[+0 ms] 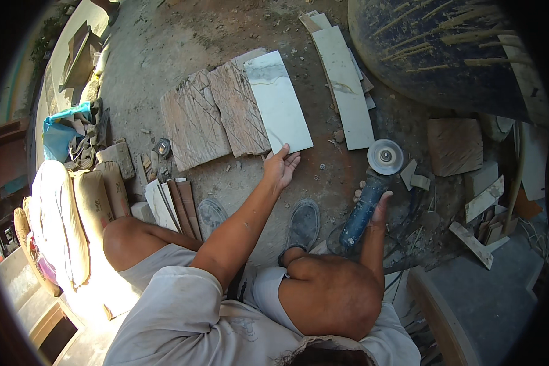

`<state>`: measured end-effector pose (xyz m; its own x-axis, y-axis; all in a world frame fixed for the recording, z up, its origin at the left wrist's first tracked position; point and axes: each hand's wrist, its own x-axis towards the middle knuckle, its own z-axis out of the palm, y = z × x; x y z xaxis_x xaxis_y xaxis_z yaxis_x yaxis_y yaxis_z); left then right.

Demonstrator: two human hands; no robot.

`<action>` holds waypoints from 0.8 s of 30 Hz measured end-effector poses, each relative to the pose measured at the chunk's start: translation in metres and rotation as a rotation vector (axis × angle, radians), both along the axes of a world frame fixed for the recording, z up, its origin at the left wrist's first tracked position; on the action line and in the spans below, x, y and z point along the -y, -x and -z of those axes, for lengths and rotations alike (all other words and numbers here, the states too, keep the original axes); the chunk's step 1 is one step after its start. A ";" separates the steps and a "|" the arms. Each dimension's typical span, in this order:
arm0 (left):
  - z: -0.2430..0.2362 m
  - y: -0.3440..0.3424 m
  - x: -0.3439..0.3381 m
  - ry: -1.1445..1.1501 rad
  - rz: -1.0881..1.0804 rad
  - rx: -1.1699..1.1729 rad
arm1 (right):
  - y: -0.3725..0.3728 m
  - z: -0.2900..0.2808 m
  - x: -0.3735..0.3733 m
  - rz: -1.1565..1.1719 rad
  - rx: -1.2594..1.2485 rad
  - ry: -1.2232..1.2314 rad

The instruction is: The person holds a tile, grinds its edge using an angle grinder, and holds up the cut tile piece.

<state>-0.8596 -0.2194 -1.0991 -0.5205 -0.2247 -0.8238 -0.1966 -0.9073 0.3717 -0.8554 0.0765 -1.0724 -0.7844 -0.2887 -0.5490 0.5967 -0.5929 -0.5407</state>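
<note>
A white, grey-veined tile [279, 100] lies partly over the right one of two rough, scored stone slabs [195, 122] on the ground. At the tile's near edge is my left hand [279, 169], closed on it with the thumb on top and the fingers curled at the edge. To the right, my right hand [381, 210] is wrapped round the blue body of an angle grinder [361, 213]. The grinder's round disc [385, 157] points away from me and sits apart from the tile. Most of that hand's fingers are hidden behind the grinder.
Long white tile strips [348, 91] lie right of the tile. Beyond them stands a big dark, splattered drum [433, 49]. A square brown slab [455, 146] and broken offcuts are at the right. Filled sacks [91, 198] and stacked tile pieces [161, 204] are at the left. A tape measure [163, 147] lies near the slabs.
</note>
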 end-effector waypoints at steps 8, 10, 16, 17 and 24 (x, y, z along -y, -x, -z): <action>-0.086 0.009 0.035 -0.068 -0.025 -0.246 | 0.014 0.027 -0.038 0.029 0.065 0.182; -0.104 0.014 0.048 -0.046 -0.030 -0.265 | 0.027 0.030 -0.043 0.018 0.096 0.144; -0.137 0.025 0.069 -0.084 -0.151 -0.267 | 0.075 0.060 -0.068 0.084 0.072 0.086; -0.140 0.027 0.074 -0.081 -0.177 -0.261 | 0.080 0.063 -0.068 0.062 0.068 0.073; -0.160 0.032 0.086 -0.105 -0.231 -0.258 | 0.083 0.074 -0.073 0.086 0.080 0.074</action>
<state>-0.8917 -0.3058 -0.9390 -0.6594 -0.2821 -0.6968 0.1066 -0.9526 0.2848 -0.9387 0.1491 -1.1466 -0.7625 -0.2645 -0.5905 0.5816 -0.6801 -0.4463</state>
